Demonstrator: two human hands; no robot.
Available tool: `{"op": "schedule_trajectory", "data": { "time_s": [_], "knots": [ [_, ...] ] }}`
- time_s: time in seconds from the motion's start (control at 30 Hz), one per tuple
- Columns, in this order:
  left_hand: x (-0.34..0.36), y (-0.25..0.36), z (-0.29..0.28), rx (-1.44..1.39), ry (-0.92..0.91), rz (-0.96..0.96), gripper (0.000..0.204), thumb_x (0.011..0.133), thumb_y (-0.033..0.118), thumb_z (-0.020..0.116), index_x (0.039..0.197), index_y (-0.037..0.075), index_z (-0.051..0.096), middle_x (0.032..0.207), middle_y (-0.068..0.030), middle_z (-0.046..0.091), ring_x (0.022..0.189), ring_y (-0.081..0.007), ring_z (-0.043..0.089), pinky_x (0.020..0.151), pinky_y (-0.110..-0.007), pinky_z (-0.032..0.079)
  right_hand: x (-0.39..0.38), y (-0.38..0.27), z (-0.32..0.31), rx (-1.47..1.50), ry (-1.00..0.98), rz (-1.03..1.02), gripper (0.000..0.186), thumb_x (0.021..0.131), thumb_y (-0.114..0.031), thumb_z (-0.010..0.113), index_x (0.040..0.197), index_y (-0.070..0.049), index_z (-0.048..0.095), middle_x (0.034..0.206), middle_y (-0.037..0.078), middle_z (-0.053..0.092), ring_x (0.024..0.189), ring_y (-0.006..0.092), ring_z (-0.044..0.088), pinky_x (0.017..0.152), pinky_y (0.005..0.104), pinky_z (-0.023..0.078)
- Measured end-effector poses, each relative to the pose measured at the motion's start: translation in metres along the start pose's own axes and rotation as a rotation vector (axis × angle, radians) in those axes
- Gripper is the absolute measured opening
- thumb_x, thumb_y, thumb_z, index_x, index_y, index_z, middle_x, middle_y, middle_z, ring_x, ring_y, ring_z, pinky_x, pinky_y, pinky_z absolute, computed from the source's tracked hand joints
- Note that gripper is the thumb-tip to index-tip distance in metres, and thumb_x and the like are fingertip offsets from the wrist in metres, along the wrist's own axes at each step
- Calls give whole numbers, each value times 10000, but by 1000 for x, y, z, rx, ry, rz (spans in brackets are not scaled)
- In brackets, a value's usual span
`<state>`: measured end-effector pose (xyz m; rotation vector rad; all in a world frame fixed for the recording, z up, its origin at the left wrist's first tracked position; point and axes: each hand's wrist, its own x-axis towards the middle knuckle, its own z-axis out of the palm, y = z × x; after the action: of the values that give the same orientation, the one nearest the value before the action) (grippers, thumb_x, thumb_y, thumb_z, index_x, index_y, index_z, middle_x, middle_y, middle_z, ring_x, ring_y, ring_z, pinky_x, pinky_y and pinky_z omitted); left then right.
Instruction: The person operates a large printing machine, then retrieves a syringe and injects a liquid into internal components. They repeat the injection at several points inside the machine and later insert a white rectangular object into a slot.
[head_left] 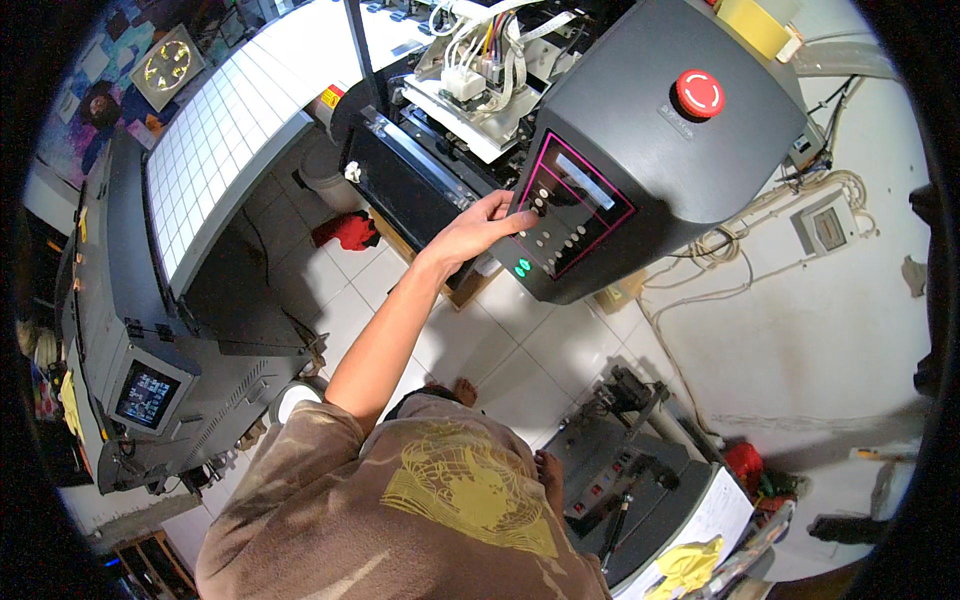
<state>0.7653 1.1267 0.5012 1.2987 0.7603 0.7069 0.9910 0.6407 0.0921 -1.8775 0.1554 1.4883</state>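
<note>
My left hand [492,226] grips the edge of a dark grey machine's control panel [572,212], its thumb on the buttons and its other fingers curled at the edge. The panel has a magenta border, a small display and two green lit buttons [522,268]. A red emergency button [699,93] is on the housing [740,160] above. Left of the panel, exposed metalwork with cables and white connectors [462,82] sits over a black trough [400,160]. My right hand [547,470] hangs low at my side, partly hidden by my shirt; its fingers are unclear.
A gridded white bed [215,170] and a machine with a screen [147,393] stand at left. Grey equipment [625,530] with a yellow cloth [685,567] is at lower right. A red cloth [350,231] lies on the tiled floor [560,350]; cables hang along the right wall.
</note>
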Motion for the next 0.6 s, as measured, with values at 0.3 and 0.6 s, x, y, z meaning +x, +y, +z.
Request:
{"op": "schedule_trajectory", "data": {
  "time_s": [0.3, 0.6],
  "knots": [
    [-1, -11, -4, 14, 47, 82, 523, 858, 263, 759, 1275, 4, 578, 1145, -58, 638, 1129, -149, 566, 1019, -298, 415, 6, 22, -9, -275, -47, -124, 461, 946, -346, 628, 1279, -26, 630, 1006, 134, 723, 760, 239, 659, 569, 363, 476],
    [-73, -81, -27, -188, 354, 204, 163, 975, 181, 666, 1008, 25, 630, 831, -18, 626, 653, -60, 564, 599, -212, 456, 1, 29, -33, -52, -73, 22, 500, 947, -380, 633, 1306, -35, 600, 1023, 121, 695, 784, 218, 620, 584, 355, 472]
  ]
}}
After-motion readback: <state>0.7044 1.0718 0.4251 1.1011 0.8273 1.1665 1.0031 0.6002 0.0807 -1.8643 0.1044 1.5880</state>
